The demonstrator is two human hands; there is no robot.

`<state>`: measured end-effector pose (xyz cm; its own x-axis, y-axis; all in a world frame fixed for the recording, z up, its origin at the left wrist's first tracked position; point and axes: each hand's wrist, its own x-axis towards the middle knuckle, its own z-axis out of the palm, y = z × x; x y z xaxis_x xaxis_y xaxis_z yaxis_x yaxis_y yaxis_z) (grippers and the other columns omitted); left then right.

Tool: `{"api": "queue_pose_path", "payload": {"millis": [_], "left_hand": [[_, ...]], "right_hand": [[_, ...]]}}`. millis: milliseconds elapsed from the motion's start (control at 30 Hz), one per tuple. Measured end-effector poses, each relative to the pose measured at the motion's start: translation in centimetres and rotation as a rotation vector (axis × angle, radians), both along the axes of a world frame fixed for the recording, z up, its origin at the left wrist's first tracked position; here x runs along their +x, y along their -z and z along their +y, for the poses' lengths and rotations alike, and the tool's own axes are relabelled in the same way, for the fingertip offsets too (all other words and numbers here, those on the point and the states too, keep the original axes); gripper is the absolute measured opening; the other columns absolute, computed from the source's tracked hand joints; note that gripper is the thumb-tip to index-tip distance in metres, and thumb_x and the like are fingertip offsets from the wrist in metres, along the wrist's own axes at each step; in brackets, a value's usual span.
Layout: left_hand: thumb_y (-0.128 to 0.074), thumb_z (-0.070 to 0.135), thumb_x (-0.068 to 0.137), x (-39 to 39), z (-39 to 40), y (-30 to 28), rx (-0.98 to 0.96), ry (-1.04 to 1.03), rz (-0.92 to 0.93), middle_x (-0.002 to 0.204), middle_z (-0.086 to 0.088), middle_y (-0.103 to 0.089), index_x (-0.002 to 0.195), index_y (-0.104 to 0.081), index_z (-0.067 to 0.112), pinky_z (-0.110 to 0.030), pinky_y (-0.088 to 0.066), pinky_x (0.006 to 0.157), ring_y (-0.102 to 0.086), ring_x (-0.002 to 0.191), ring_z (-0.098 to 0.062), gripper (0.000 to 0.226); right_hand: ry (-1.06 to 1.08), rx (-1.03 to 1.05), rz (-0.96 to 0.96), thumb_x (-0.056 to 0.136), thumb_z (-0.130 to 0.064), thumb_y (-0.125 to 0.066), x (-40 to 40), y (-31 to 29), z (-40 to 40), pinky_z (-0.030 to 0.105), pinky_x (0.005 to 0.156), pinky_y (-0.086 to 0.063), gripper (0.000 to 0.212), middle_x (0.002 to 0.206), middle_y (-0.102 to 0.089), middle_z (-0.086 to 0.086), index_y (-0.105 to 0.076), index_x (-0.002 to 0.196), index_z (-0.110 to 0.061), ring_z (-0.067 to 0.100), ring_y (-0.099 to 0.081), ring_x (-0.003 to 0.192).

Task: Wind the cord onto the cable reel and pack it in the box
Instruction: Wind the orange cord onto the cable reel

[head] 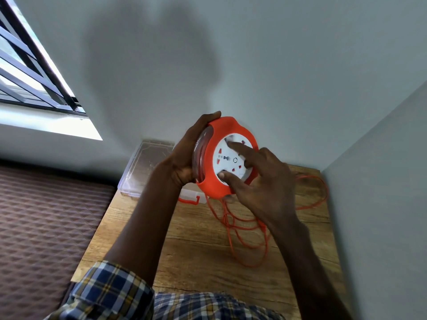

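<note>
Left hand grips reel (airborne) — cord sprawls on table.

The cable reel is a round orange housing with a white socket face, marked with red shutters and a small ring. It is held above the bench, tilted on edge, face toward the viewer. Some cord is wound in its groove. The remaining orange cord hangs from its lower edge and lies in loose loops on the bench. The clear plastic box with an orange latch sits behind, at the bench's far left corner.
</note>
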<state>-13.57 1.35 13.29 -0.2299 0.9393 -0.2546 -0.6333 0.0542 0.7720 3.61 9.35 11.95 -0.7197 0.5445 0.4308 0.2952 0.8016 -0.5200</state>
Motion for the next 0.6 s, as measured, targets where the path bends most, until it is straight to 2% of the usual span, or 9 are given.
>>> {"api": "queue_pose_path", "payload": {"millis": [67,133,200,267,367,433,500,600], "left_hand": [[-0.05,0.054,0.103,0.2,0.1,0.4,-0.002,-0.01,-0.043,0.103,-0.009,-0.077,0.107,-0.08,0.016,-0.045,-0.053,0.098,-0.071,0.098,-0.027,0.049],[-0.048,0.053,0.105,0.5,0.5,0.7,-0.02,-0.026,-0.052,0.101,-0.009,-0.077,0.105,-0.081,0.016,-0.043,-0.057,0.094,-0.072,0.095,-0.026,0.05],[-0.047,0.053,0.105,0.5,0.7,0.8,-0.039,-0.023,-0.044,0.101,-0.009,-0.078,0.103,-0.082,0.015,-0.043,-0.057,0.094,-0.072,0.094,-0.026,0.052],[-0.046,0.054,0.105,0.5,0.7,0.7,-0.042,-0.019,-0.03,0.104,-0.009,-0.079,0.102,-0.083,0.016,-0.043,-0.058,0.094,-0.073,0.095,-0.026,0.054],[-0.048,0.057,0.099,0.3,0.7,0.9,-0.044,-0.025,-0.047,0.109,-0.01,-0.078,0.105,-0.084,0.018,-0.042,-0.06,0.091,-0.074,0.098,-0.026,0.053],[-0.052,0.056,0.096,0.1,0.6,1.1,-0.018,-0.038,-0.063,0.107,-0.009,-0.078,0.105,-0.082,0.018,-0.043,-0.059,0.092,-0.073,0.098,-0.026,0.05],[-0.052,0.055,0.094,0.1,0.6,0.9,0.008,-0.055,-0.067,0.101,-0.007,-0.079,0.098,-0.084,0.02,-0.04,-0.061,0.087,-0.075,0.092,-0.024,0.048],[-0.044,0.051,0.093,-0.1,0.6,0.8,0.022,-0.09,-0.047,0.087,-0.004,-0.08,0.081,-0.087,0.022,-0.033,-0.064,0.073,-0.078,0.079,-0.018,0.053]], "right_hand": [[0.152,-0.082,0.013,0.08,-0.069,-0.069,-0.7,-0.4,-1.1,0.028,0.073,-0.06,0.067,0.118,-0.073,-0.007,-0.054,0.137,-0.038,0.004,-0.066,0.092],[0.292,-0.191,-0.002,0.081,-0.07,-0.067,-1.5,-0.3,-1.8,0.024,0.069,-0.058,0.065,0.116,-0.075,-0.005,-0.053,0.132,-0.033,0.008,-0.07,0.089],[0.351,-0.293,0.001,0.083,-0.068,-0.067,-1.8,-0.4,-2.0,0.02,0.065,-0.053,0.061,0.115,-0.075,-0.003,-0.053,0.128,-0.029,0.006,-0.065,0.083],[0.337,-0.291,0.002,0.084,-0.07,-0.065,-1.7,-0.2,-1.8,0.026,0.069,-0.059,0.06,0.11,-0.076,-0.003,-0.055,0.127,-0.028,0.005,-0.063,0.079],[0.287,-0.187,0.031,0.087,-0.069,-0.061,-1.0,-0.3,-0.9,0.032,0.069,-0.062,0.057,0.093,-0.075,-0.008,-0.062,0.125,-0.027,0.006,-0.069,0.075],[0.169,-0.141,0.081,0.091,-0.055,-0.068,-0.6,-0.4,-0.2,0.03,0.068,-0.061,0.042,0.097,-0.069,-0.012,-0.065,0.122,-0.027,0.003,-0.066,0.082],[0.009,-0.068,0.071,0.093,-0.038,-0.071,-0.2,-0.3,0.9,0.026,0.075,-0.059,0.034,0.12,-0.062,-0.007,-0.064,0.126,-0.032,0.001,-0.058,0.105],[-0.175,-0.067,-0.016,0.095,-0.018,-0.07,0.5,-0.1,2.2,0.025,0.084,-0.058,0.041,0.139,-0.053,-0.007,-0.065,0.129,-0.041,0.008,-0.052,0.124]]}}
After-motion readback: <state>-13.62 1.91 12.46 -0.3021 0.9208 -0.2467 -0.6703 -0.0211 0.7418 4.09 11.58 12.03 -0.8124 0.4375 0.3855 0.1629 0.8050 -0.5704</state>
